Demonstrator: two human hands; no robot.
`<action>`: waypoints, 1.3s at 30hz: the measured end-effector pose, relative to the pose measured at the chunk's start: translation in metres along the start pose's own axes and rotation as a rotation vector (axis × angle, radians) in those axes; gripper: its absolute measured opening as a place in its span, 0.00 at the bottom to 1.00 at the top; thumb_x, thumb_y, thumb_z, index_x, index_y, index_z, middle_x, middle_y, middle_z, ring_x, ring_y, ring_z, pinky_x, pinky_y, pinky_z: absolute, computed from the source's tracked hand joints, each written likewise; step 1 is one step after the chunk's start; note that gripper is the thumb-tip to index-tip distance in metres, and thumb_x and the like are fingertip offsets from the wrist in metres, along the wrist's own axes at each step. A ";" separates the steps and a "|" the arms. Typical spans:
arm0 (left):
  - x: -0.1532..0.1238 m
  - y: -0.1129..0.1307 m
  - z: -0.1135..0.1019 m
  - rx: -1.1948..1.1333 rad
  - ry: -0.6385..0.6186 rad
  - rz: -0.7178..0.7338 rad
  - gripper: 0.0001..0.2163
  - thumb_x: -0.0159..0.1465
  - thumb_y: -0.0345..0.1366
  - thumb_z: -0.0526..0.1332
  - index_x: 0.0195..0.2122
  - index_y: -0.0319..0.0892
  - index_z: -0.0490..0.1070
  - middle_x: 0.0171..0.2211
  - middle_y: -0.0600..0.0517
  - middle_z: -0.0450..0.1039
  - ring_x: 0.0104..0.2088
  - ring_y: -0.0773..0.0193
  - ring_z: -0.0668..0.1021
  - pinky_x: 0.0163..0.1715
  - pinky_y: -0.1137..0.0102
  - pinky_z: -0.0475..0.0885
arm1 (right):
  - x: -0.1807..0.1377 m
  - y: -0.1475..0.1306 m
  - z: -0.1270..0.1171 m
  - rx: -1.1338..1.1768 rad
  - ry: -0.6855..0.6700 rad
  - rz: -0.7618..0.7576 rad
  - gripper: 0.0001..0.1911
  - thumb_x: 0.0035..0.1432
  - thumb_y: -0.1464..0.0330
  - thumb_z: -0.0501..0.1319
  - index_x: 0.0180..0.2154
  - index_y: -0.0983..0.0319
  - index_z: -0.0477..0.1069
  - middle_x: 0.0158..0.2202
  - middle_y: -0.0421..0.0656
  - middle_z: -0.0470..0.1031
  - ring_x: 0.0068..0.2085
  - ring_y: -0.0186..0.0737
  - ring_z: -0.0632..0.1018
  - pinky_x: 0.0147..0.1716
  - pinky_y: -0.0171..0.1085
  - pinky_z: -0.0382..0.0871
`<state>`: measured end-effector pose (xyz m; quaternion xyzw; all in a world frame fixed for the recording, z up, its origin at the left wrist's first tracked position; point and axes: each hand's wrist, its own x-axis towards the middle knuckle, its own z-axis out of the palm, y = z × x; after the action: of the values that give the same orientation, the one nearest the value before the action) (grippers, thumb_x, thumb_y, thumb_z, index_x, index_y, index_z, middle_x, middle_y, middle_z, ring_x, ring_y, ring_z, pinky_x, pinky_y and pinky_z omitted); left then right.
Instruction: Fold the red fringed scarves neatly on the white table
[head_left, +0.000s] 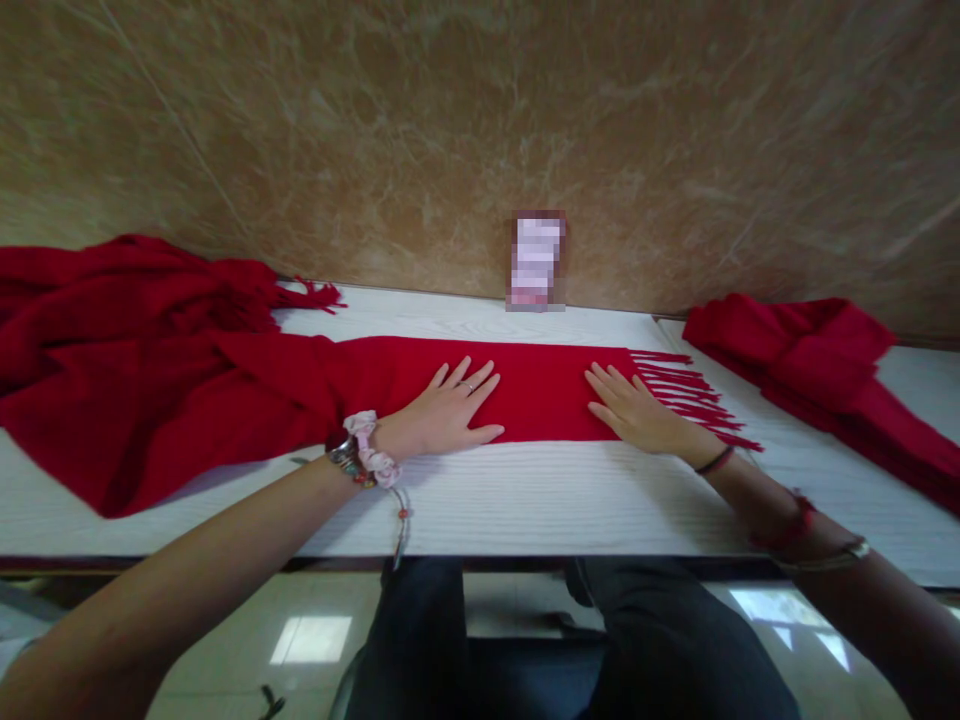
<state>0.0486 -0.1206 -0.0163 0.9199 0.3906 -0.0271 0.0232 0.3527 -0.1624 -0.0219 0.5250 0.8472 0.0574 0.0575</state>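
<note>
A long red scarf (540, 385) lies flat across the white table (525, 500), its fringed end (682, 395) pointing right. My left hand (446, 410) rests flat on the scarf near its middle, fingers spread, a ring on one finger and a pink scrunchie and beaded bracelets at the wrist. My right hand (634, 410) lies flat on the scarf just left of the fringe, fingers stretched out. Neither hand holds anything. The scarf's left part bunches into a heap (127, 370).
A stack of folded red scarves (817, 375) sits at the table's right. A small blurred pink object (536, 260) stands against the brown marble wall (450, 130). The table's front edge runs above my dark-trousered legs (570, 650) and a glossy tiled floor.
</note>
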 end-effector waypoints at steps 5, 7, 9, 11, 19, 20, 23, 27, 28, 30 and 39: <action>0.002 0.000 0.000 0.003 -0.005 -0.009 0.37 0.62 0.58 0.42 0.66 0.39 0.40 0.67 0.45 0.37 0.65 0.45 0.42 0.61 0.53 0.44 | 0.013 0.001 -0.008 0.025 0.100 0.142 0.27 0.66 0.63 0.40 0.60 0.69 0.56 0.64 0.60 0.52 0.64 0.59 0.52 0.54 0.62 0.56; 0.002 0.000 0.001 0.012 0.001 -0.023 0.38 0.62 0.59 0.42 0.66 0.37 0.41 0.67 0.44 0.37 0.66 0.46 0.42 0.61 0.54 0.44 | 0.034 -0.023 -0.016 0.106 0.139 0.104 0.29 0.66 0.60 0.40 0.63 0.68 0.50 0.65 0.56 0.48 0.65 0.55 0.51 0.56 0.60 0.55; 0.003 -0.001 0.002 0.017 0.010 -0.050 0.40 0.61 0.60 0.42 0.66 0.36 0.41 0.67 0.43 0.37 0.66 0.46 0.43 0.61 0.54 0.45 | 0.056 -0.047 -0.022 0.164 0.121 0.020 0.30 0.66 0.58 0.40 0.64 0.65 0.47 0.66 0.52 0.46 0.65 0.52 0.50 0.58 0.58 0.52; 0.003 -0.002 0.004 0.016 0.018 -0.069 0.41 0.60 0.61 0.42 0.66 0.36 0.41 0.67 0.43 0.38 0.65 0.46 0.43 0.61 0.53 0.45 | 0.071 -0.061 -0.023 0.175 0.068 -0.031 0.30 0.66 0.58 0.39 0.64 0.64 0.47 0.66 0.49 0.46 0.65 0.51 0.50 0.58 0.58 0.51; 0.002 -0.001 0.001 0.000 0.017 -0.039 0.39 0.61 0.60 0.43 0.66 0.36 0.42 0.67 0.43 0.38 0.65 0.46 0.42 0.61 0.52 0.44 | 0.041 0.036 0.007 0.044 -0.016 0.312 0.29 0.65 0.63 0.41 0.63 0.69 0.50 0.65 0.56 0.49 0.64 0.56 0.53 0.56 0.59 0.55; 0.002 0.000 0.000 -0.004 0.014 -0.041 0.39 0.61 0.59 0.43 0.66 0.36 0.42 0.67 0.42 0.37 0.65 0.45 0.42 0.61 0.52 0.44 | 0.036 0.049 0.008 0.037 -0.023 0.364 0.28 0.64 0.64 0.41 0.63 0.69 0.50 0.64 0.57 0.51 0.64 0.57 0.55 0.55 0.60 0.55; 0.001 0.001 -0.003 -0.016 0.006 -0.079 0.40 0.60 0.60 0.45 0.66 0.38 0.42 0.67 0.42 0.34 0.65 0.42 0.39 0.60 0.47 0.43 | 0.037 0.057 0.005 0.046 0.025 0.469 0.28 0.64 0.65 0.41 0.62 0.71 0.53 0.64 0.60 0.51 0.63 0.59 0.55 0.55 0.61 0.55; 0.001 0.002 -0.004 -0.040 -0.020 -0.144 0.42 0.58 0.63 0.45 0.66 0.41 0.41 0.67 0.40 0.32 0.65 0.39 0.39 0.59 0.44 0.42 | 0.061 0.003 -0.009 0.168 0.150 0.286 0.28 0.65 0.64 0.39 0.63 0.69 0.49 0.66 0.56 0.46 0.65 0.54 0.51 0.58 0.58 0.52; 0.001 0.002 -0.004 -0.046 -0.024 -0.149 0.42 0.58 0.63 0.45 0.66 0.41 0.40 0.67 0.41 0.33 0.65 0.39 0.40 0.59 0.45 0.42 | 0.067 -0.015 -0.012 0.196 0.139 0.197 0.28 0.65 0.63 0.39 0.64 0.68 0.48 0.66 0.54 0.45 0.65 0.53 0.50 0.59 0.56 0.51; 0.001 0.001 -0.004 -0.050 -0.025 -0.149 0.42 0.58 0.64 0.44 0.66 0.41 0.39 0.67 0.41 0.34 0.65 0.40 0.41 0.59 0.45 0.42 | 0.075 -0.041 -0.016 0.221 0.105 0.066 0.29 0.66 0.61 0.39 0.64 0.66 0.48 0.66 0.52 0.46 0.65 0.51 0.50 0.59 0.56 0.50; 0.003 -0.002 -0.001 -0.045 -0.021 -0.124 0.41 0.58 0.64 0.43 0.66 0.43 0.37 0.67 0.43 0.33 0.65 0.39 0.41 0.59 0.45 0.42 | 0.035 0.036 0.012 0.127 0.067 0.323 0.28 0.65 0.62 0.39 0.63 0.67 0.51 0.65 0.55 0.51 0.64 0.54 0.55 0.56 0.60 0.54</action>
<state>0.0491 -0.1169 -0.0157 0.8927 0.4472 -0.0293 0.0465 0.3709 -0.1153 -0.0296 0.6546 0.7553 0.0296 -0.0138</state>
